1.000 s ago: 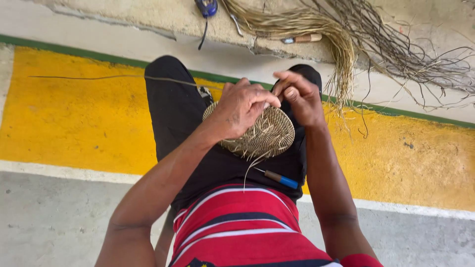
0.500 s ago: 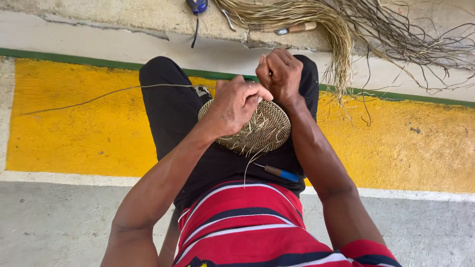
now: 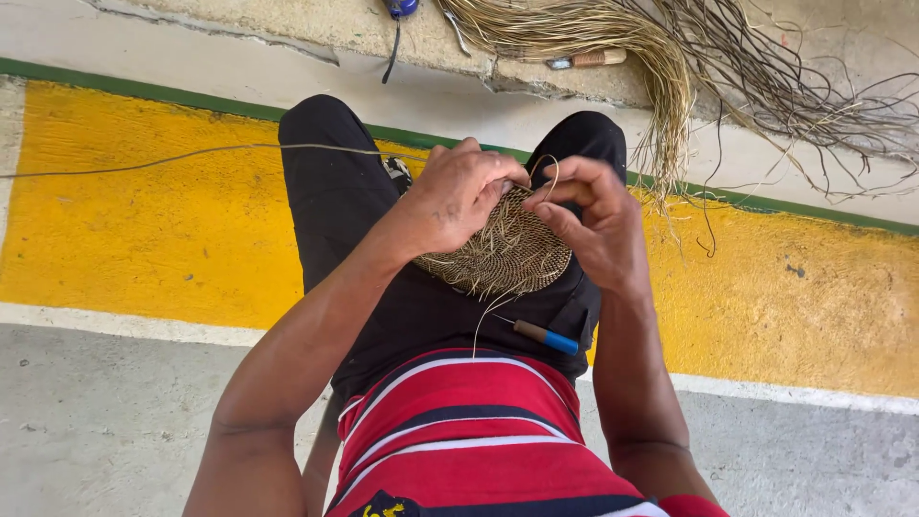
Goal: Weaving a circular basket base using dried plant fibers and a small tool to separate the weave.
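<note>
While the person sits with both knees up, a round woven disc (image 3: 503,254) of pale straw rests on the lap, over black trousers (image 3: 335,206). The left hand (image 3: 459,191) lies across the upper left part of the disc, fingers (image 3: 483,172) curled and pressed together against the weave, thumb side toward the rim. The right hand (image 3: 589,220) meets it at the top edge of the disc, its fingers (image 3: 565,187) pinching a thin strand (image 3: 550,168) that loops up in a small arc between the two hands. Whether the left fingertips also grip that strand cannot be told, since the knuckles hide them.

A long strand (image 3: 191,153) runs from under the left hand out to the left, stretched above the yellow floor band (image 3: 124,220). Loose ends hang from the lower rim of the disc toward the striped red shirt (image 3: 459,421). Just below the disc, on the lap, lies a small tool with a wooden shaft and a blue tip (image 3: 546,335), touching the trousers and apart from both hands.

Beyond the knees, a thick bundle of straw (image 3: 613,38) spreads over the cracked concrete step (image 3: 287,29), with darker tangled fibres (image 3: 795,86) to its right. A wooden-handled tool (image 3: 589,59) lies beside the bundle, and a blue object (image 3: 400,8) sits at the top edge.
</note>
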